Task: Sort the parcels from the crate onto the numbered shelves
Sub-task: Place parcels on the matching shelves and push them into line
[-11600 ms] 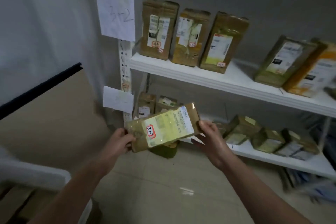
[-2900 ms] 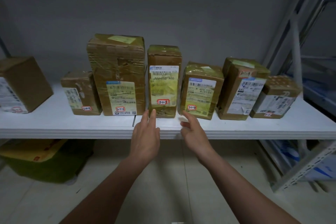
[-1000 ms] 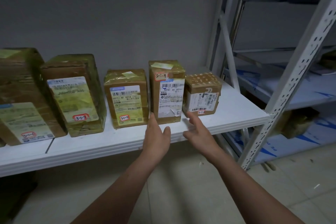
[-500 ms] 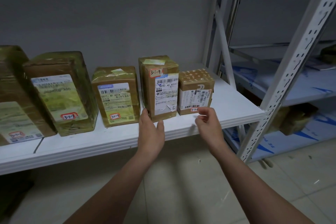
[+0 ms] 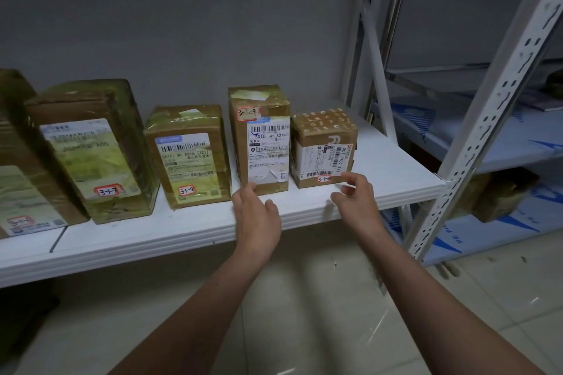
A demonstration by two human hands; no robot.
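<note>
This is a parcel storeroom or courier sorting room rather than a home or shop. A long white shelf [image 5: 195, 231] carries a row of brown cardboard parcels [image 5: 189, 158], each wrapped in clear tape and standing upright side by side. They bear printed shipping labels [image 5: 268, 143] with barcodes. Handwritten number stickers [image 5: 108, 191] read 3-1-7, 3-1-8 and 3-1-9 in order along the row. The racking is bolt-together metal with a perforated grey upright [image 5: 487, 119]. A second rack [image 5: 502, 143] with blue-printed boards stands just to the right. The wall [image 5: 182, 24] is bare grey and the floor [image 5: 304, 313] is pale tile.
</note>
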